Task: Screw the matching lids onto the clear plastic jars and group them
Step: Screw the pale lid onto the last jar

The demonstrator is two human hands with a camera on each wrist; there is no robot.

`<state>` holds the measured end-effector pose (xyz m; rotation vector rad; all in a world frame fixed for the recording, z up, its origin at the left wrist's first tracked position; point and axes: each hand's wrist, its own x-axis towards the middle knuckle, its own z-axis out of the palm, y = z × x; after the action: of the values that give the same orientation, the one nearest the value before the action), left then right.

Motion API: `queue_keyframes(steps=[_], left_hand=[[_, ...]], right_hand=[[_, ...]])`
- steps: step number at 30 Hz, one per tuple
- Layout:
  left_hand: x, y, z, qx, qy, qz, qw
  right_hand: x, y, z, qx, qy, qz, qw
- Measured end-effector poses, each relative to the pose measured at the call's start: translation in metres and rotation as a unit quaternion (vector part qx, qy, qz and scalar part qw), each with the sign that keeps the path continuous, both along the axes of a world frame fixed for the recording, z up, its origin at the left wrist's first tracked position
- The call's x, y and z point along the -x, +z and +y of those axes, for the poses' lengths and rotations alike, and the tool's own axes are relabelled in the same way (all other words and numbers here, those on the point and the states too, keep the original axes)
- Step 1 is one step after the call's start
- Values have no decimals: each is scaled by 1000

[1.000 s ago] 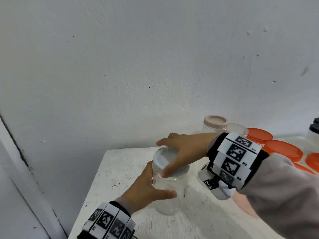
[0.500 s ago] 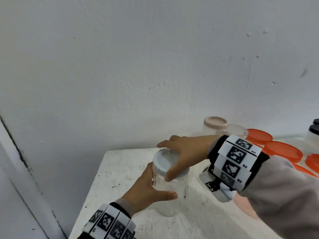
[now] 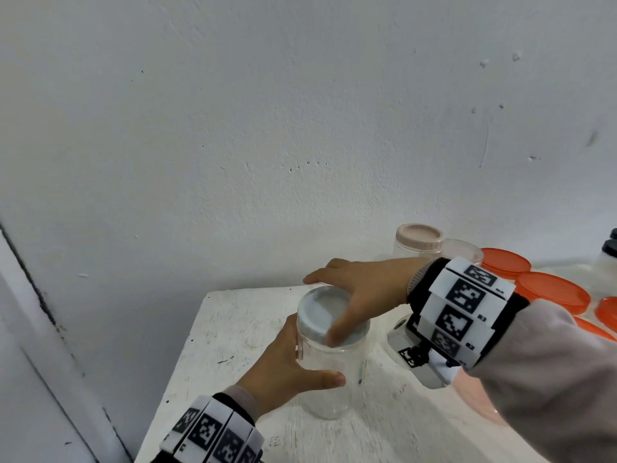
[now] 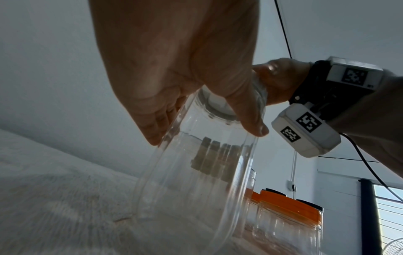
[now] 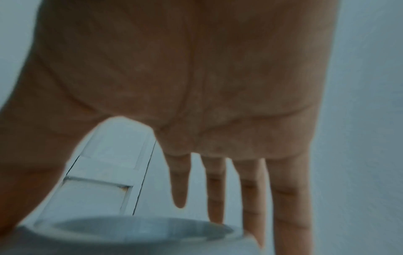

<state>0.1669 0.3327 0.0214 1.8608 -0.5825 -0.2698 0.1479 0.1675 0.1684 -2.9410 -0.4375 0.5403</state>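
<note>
Left hand (image 3: 287, 369) gripped the clear jar (image 3: 329, 379) body, upright near the white table (image 3: 233, 322) corner. Right hand (image 3: 360, 292) grasped the white lid (image 3: 320, 312) sitting on the jar's mouth, thumb and fingers round the rim. Behind: pink-lidded jar (image 3: 419, 242), orange lids (image 3: 551, 292), black-capped jar (image 3: 607, 262) cut off at frame edge. Right forearm blocked more of the table. Right wrist view was blurred.

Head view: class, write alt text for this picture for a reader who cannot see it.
A person's left hand grips a clear plastic jar standing on a white table, while the right hand holds the white lid on top of it. Behind the right wrist, by the white wall, stand a pink-lidded jar and several orange lids.
</note>
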Motion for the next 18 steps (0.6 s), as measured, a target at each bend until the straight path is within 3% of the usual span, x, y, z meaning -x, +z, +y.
queue_keyframes(steps=[4,11,18], left_hand=[[1,0,0,1,1,0,1000],[1,0,0,5,-4,5,1000],[1,0,-1,9,8,7,1000]], right_hand=[[0,2,-2,-33,17,10,999],[0,-13,3,7,-31,-42,999],[1,-4,-6,-36,28,-5,999]])
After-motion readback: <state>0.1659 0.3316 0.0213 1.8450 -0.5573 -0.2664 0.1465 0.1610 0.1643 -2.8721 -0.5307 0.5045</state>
